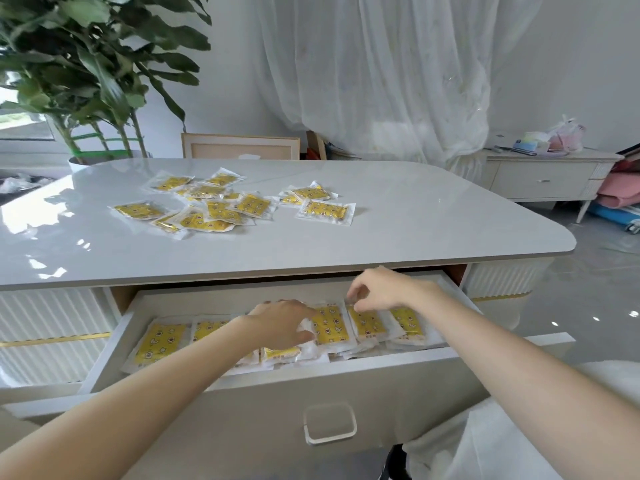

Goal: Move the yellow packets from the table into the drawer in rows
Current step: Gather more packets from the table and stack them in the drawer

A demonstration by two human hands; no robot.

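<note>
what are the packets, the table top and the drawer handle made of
The packets look like clear plastic film around a yellow printed insert: shiny, see-through, crinkled borders. The table top seems to be glossy stone or glass, pale grey with bright reflections; which one is unclear. The drawer handle looks like polished silvery metal, perhaps plated plastic.

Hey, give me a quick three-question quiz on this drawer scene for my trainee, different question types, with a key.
1. True or false: the drawer is closed.
2. Where do the loose packets lie? A) table B) floor C) chair
3. Fill in: the right hand pinches a ___ in the drawer.
Key: 1 false; 2 A; 3 packet.
</note>
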